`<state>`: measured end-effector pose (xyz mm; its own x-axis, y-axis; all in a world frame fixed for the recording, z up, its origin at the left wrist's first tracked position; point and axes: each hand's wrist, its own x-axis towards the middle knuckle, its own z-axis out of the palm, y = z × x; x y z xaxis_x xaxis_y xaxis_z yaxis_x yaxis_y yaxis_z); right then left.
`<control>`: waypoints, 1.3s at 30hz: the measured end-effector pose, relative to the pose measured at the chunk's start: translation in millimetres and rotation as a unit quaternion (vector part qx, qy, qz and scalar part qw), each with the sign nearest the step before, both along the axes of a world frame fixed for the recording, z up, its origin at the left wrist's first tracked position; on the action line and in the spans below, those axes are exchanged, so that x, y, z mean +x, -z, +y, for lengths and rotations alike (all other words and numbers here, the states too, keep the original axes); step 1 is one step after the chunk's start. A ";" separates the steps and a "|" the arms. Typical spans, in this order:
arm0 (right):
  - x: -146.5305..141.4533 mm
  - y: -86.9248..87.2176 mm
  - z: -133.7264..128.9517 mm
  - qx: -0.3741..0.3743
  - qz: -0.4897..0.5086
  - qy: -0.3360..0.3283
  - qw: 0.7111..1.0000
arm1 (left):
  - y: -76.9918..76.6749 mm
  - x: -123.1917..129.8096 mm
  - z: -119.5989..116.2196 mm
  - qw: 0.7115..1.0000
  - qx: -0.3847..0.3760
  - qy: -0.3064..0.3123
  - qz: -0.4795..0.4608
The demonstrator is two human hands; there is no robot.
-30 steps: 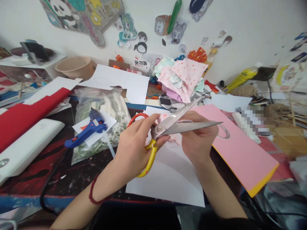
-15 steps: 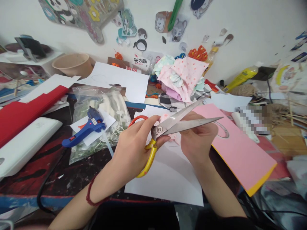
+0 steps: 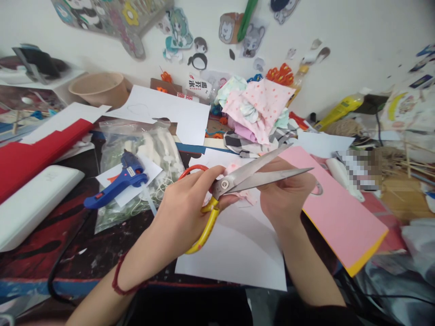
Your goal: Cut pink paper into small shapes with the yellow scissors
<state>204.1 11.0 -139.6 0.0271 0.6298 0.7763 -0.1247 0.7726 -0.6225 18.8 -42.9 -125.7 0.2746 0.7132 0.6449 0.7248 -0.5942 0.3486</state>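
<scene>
My left hand is closed on a pair of scissors with yellow and red handles. Their blades are spread apart and point to the right, passing in front of my right hand. My right hand is curled just beyond the blades; what its fingers hold, if anything, is hidden. Scraps of pink cloth show between the hands, partly covered by the scissors and my left fingers. Under both hands lies a white sheet of paper.
A blue glue gun rests on a plastic bag to the left, near a white box and red sheet. Pink card lies at right. Crumpled dotted cloth is piled at the back.
The whole view has shifted slightly. The scissors stay spread in my left hand, and my right hand has moved a little to the right relative to them.
</scene>
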 end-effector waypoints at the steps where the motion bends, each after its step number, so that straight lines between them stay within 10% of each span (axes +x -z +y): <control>1: 1.2 0.0 0.7 0.001 -0.004 0.002 1.000 | -0.3 -0.3 0.1 1.000 -0.003 0.003 0.001; 39: 34.4 -12.1 12.0 0.038 -0.169 0.019 0.985 | -3.9 -6.4 0.1 0.999 -0.030 0.022 0.032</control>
